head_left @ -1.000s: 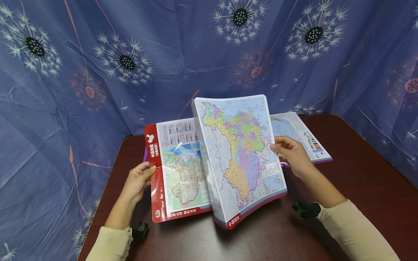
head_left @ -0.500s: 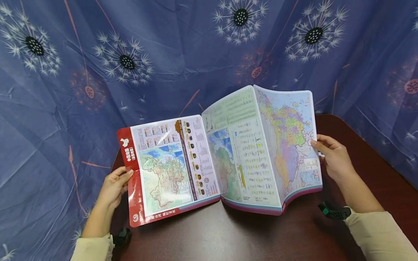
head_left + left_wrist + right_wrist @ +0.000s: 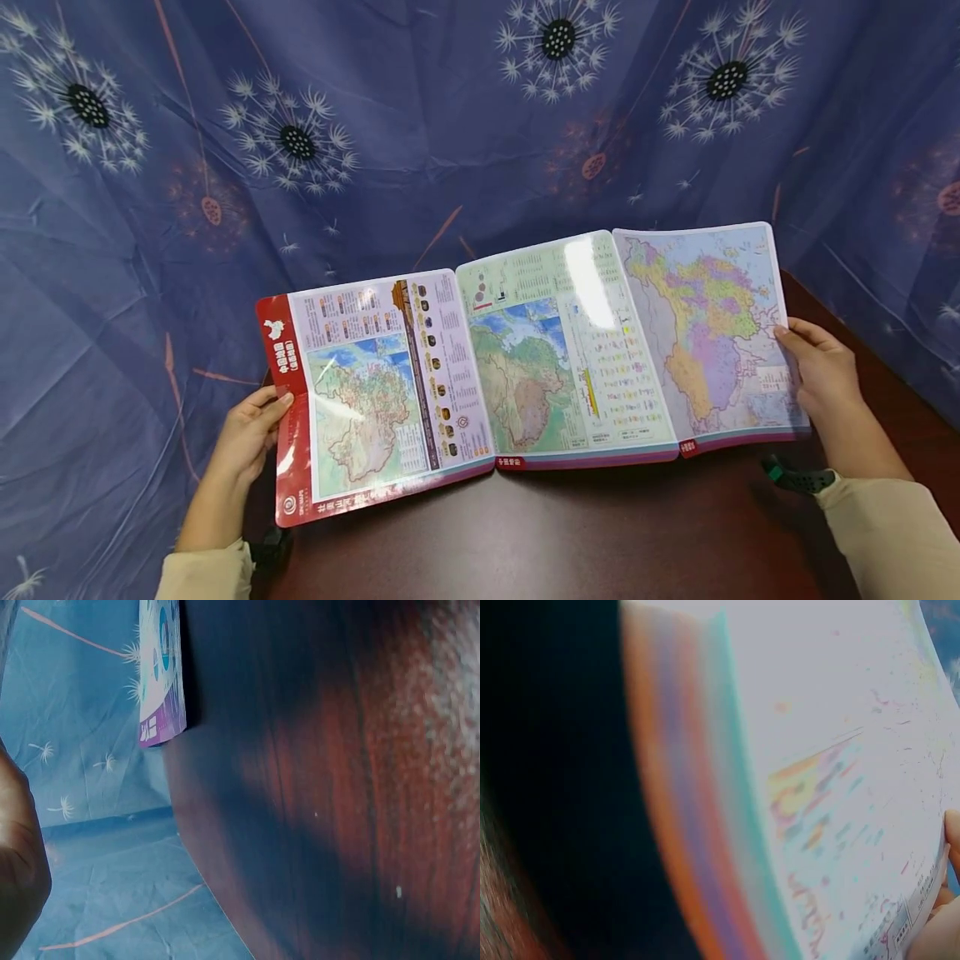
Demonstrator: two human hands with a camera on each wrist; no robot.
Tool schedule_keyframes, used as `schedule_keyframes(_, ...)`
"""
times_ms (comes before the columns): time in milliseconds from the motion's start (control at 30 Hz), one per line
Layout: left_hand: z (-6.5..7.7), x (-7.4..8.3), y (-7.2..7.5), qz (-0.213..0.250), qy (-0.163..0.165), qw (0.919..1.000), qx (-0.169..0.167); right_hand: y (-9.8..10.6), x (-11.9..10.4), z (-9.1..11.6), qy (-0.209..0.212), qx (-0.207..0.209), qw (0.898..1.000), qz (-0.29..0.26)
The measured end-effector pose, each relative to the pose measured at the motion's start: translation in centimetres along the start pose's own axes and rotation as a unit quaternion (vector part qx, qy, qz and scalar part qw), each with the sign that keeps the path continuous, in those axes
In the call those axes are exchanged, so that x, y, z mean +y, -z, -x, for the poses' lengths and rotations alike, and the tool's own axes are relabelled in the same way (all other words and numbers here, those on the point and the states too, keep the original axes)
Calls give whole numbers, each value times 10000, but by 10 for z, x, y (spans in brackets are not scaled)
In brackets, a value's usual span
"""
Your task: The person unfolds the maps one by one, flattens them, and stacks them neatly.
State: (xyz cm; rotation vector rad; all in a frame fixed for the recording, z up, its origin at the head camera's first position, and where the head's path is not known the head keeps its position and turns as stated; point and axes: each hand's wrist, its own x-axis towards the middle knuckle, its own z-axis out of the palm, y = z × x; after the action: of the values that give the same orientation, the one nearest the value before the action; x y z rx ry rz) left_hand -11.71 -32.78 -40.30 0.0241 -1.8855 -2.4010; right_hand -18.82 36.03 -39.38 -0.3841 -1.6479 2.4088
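A glossy folding map (image 3: 525,375) hangs spread in the head view, three panels wide and tilted over the table. Its left panel has a red border strip; coloured land maps fill all three. My left hand (image 3: 243,433) pinches the red left edge, thumb on the front. At the opposite edge, my right hand (image 3: 828,375) pinches the right panel the same way. The left wrist view catches only part of the left hand (image 3: 21,862). In the right wrist view, fingers of the right hand (image 3: 939,915) grip the edge of the blurred, striped-border panel.
Below is a dark reddish-brown table (image 3: 525,542) with a rounded corner. A purple-edged printed sheet (image 3: 161,682) lies by the table's edge in the left wrist view. A blue dandelion-patterned curtain (image 3: 420,108) hangs behind and at the sides.
My hands have drawn apart, the right one farther to the right. The map has unfolded from overlapping panels to three side by side, covering the sheet seen behind it earlier.
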Motion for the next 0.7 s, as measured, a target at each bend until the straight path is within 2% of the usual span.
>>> schedule_keyframes(300,-1,-1,4,-190,15,9998,-60,21,0,-8,-305,670,9942,783)
schedule_keyframes(700,-2,-6,8,-300,76,9995,-78,26,6,-15,-205,762,9894,1216)
